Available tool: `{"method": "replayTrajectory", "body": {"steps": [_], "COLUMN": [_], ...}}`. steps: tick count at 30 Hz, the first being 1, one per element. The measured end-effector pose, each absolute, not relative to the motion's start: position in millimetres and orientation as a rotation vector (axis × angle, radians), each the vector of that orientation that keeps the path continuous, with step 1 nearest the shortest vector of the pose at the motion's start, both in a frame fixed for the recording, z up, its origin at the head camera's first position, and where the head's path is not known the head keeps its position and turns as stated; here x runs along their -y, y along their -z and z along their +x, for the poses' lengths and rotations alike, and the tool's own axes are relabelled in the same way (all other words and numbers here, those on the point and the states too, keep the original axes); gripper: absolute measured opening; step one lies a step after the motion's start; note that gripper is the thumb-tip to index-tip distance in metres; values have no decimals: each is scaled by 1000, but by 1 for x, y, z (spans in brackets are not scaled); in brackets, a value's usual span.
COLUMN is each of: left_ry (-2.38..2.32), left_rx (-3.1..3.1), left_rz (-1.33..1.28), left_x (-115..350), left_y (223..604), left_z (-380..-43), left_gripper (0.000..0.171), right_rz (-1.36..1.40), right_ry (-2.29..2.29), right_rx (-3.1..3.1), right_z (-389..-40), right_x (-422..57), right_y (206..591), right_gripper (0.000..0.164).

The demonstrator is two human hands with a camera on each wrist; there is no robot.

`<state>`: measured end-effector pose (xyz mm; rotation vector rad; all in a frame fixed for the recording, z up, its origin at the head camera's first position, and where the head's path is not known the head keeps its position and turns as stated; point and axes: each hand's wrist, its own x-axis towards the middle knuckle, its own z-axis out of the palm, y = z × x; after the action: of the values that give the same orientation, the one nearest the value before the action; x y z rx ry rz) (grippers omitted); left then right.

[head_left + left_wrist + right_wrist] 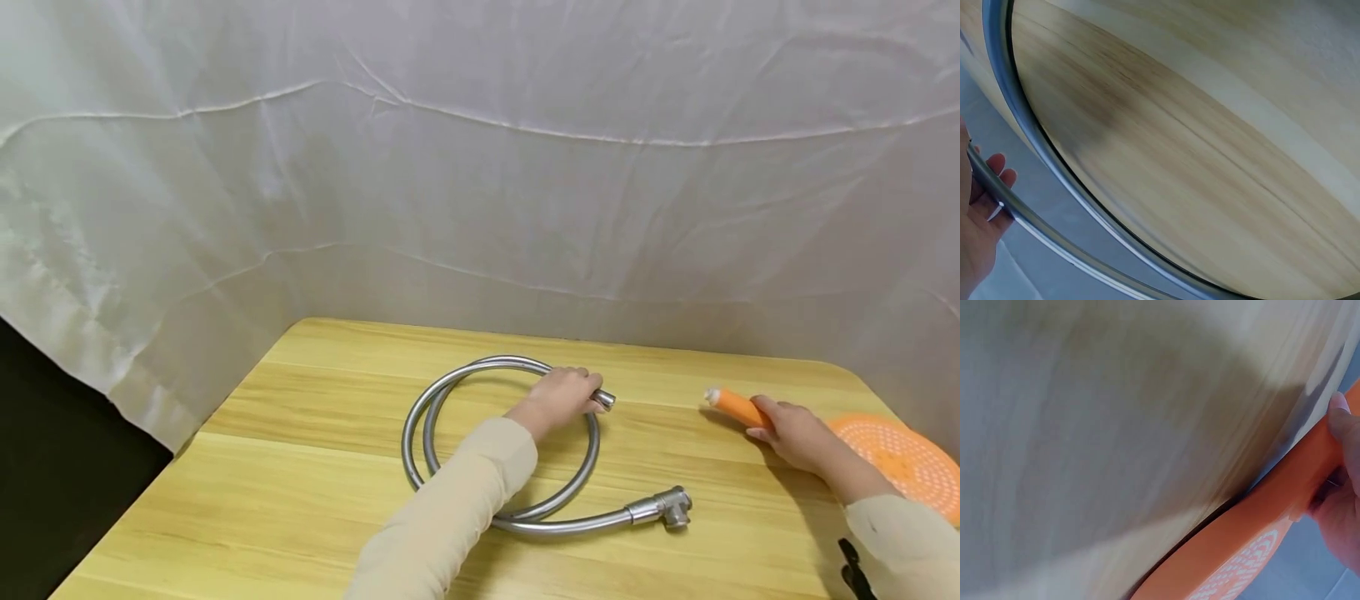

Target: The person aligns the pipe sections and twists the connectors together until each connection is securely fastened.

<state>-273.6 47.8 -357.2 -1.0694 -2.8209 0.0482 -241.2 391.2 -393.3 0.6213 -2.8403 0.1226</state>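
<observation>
L hand w/ coiled hose, R hand w/ shower head
L curled round hose nr one end, over tbl; R wrapped round orange handle.

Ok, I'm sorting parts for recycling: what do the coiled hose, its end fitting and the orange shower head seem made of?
Coiled hose: glossy silver, metal or metal-look plastic, given its bright streaks. End fitting: probably chromed metal, from its grey shine. Orange shower head: likely plastic, smooth and satiny, judging by its even colour.
</observation>
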Motion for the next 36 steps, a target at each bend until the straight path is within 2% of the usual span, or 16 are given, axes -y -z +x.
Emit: {"method": "replayTrajectory", "body": {"steps": [12, 23, 36], "left_ry": [-83, -4, 39], "left_rx": [2808, 2843, 2845], "left_rz": [-1044, -1001, -973], "left_x": [-48, -49, -48], "left_y": [359, 360, 362], "left_z": [-275, -279, -283], "left_gripper": [30, 32, 34], "right_rz": [708, 772, 861], "right_ry": [-67, -71, -100], "right_rx": [2716, 2700, 2679], "right_z": [-238, -240, -239], "right_x": [-385, -354, -329], "right_y": [393, 368, 362], "right_gripper": [40, 43, 42]}}
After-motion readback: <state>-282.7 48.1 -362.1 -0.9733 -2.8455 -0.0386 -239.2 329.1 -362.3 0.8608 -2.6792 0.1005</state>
